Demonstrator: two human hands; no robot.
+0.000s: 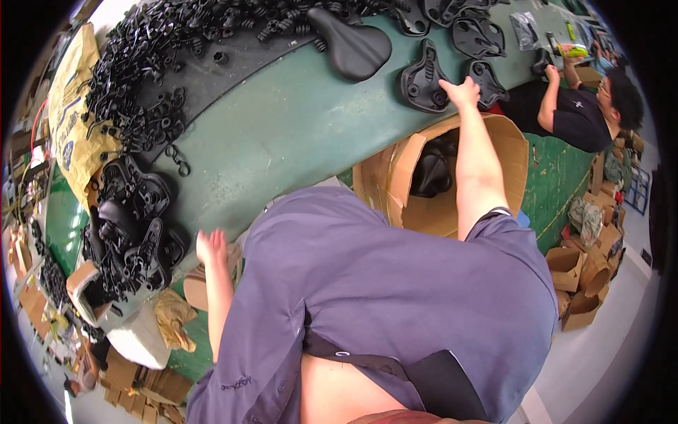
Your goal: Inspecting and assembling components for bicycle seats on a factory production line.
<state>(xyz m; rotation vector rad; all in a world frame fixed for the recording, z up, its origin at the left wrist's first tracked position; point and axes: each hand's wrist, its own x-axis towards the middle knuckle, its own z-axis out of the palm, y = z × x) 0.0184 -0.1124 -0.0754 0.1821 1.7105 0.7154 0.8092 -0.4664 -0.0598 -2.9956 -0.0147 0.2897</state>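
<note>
Black, the upturned saddle [422,88] lies by the table's [282,134] near edge, the right hand [462,93] at its rim with fingers spread, seemingly a grasping step calling for closing them, the left hand [213,249] hanging loose and empty.

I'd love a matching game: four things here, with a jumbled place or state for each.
1. Smooth black bicycle saddle
2. Open brown cardboard box
3. Crinkled yellow sack
4. Person's right hand

A. Left of piled small black parts
B. Reaches to upturned black saddles
C. Black pieces inside
D. Seat side up on green table

Pairs: 1-D, 2-C, 3-A, 4-B
</note>
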